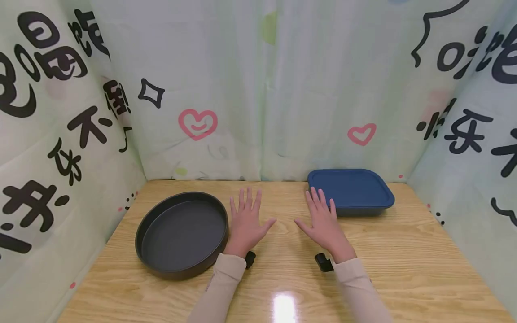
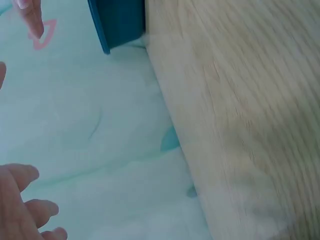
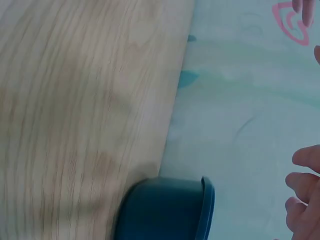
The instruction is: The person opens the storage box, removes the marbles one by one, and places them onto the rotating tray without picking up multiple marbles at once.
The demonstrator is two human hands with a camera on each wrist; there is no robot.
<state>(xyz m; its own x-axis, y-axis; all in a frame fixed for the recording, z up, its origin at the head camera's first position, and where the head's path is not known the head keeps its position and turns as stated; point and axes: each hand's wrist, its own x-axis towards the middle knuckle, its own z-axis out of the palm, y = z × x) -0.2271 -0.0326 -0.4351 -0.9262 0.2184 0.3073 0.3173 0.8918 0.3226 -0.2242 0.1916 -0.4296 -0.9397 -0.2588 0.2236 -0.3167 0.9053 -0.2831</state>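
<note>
Near side: two pale sleeves [image 1: 226, 278] are reaching in over the wood table [image 1: 424, 269], converging slightly; a glare patch is showing on the tabletop betw. them. A blk wrist unit [image 1: 324, 263] is sitting on the inner side of each wrist.

L hand [image 1: 245, 226] is lying back-up, fingers spreading and pointing fwd, thumb pointing twd the R hand [image 1: 325, 226]. R hand is mirroring this, fingers angling fwd and a little L, thumb pointing inward. Grip, both: released, holding nothing. Wrist views are showing fingertips against the cloth, clear of the tabletop.

Round blk pan [image 1: 181, 233] is resting on the table just L of L hand, its rim running behind that wrist in head view; open side is facing up, its circular outline giving no long axis.

Rect. box [image 1: 361, 211] with blue lid [image 1: 353, 188] is standing farther back, beyond and R of R hand, near the rear edge. Lid is facing up; long axis is running L–R, approx. parallel to that edge. R fingers are overlapping its near L corner in head view; contact can't be confirmed from that angle.

Rear: printed cloth [image 1: 282, 89] is hanging behind, pink hearts [image 1: 198, 124] showing.
</note>
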